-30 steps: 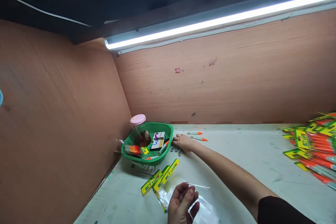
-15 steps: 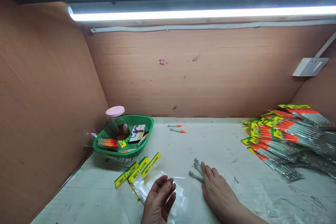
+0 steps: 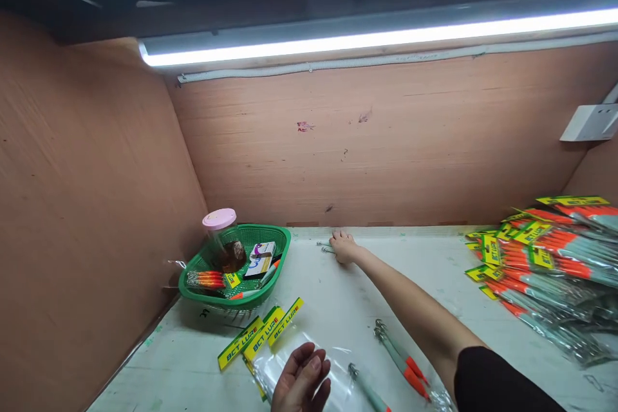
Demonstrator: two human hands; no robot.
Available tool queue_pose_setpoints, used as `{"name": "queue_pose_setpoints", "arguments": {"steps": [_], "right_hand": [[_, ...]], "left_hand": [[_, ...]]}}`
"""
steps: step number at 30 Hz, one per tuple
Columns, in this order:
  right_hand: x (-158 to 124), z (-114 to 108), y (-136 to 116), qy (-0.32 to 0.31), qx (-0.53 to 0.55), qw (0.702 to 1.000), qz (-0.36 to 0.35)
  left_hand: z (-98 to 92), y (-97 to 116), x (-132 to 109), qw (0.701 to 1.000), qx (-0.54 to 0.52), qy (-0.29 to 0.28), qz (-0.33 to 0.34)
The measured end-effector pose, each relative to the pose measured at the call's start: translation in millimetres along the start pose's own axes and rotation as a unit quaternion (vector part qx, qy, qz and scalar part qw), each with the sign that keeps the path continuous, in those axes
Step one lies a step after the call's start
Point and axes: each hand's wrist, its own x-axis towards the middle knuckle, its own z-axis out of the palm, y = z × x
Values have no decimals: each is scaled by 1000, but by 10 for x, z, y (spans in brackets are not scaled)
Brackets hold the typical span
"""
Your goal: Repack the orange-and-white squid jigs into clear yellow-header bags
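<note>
At the back of the table my right hand (image 3: 344, 248) is closed over two small squid jigs (image 3: 324, 247). Their hooked ends stick out to its left; its grip on them is partly hidden. Low in the view my left hand (image 3: 302, 383) is loosely curled, with gaps between thumb and fingers and nothing visible in it. It hovers beside clear plastic bags (image 3: 309, 344) with yellow BCT LURE header cards (image 3: 263, 333). Two grey-and-orange squid jigs (image 3: 400, 360) lie below my right forearm. Another squid jig (image 3: 369, 389) rests on the plastic, right of my left hand.
A green basket (image 3: 284, 257) at left holds a jar with a pink lid (image 3: 219, 219), a small box (image 3: 261, 259) and packed lures (image 3: 208, 279). Bagged lures (image 3: 545, 264) are heaped at right. Wooden walls (image 3: 261, 154) enclose the table, under a light tube (image 3: 338, 45).
My right hand has left the squid jigs near the front and reached to the two at the back. The front jigs now lie uncovered. My left hand keeps its curl by the bags.
</note>
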Motion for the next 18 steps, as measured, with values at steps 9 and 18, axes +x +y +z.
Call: {"name": "queue_pose_setpoints", "arguments": {"steps": [9,18], "right_hand": [[-1047,405,711,-8,49,997,-58],[-2617,518,597,78,132,986,-69]], "left_hand": [[86,116,-216,1000,2,0,-25],[134,105,-346,1000,-13,-9,-26]]}}
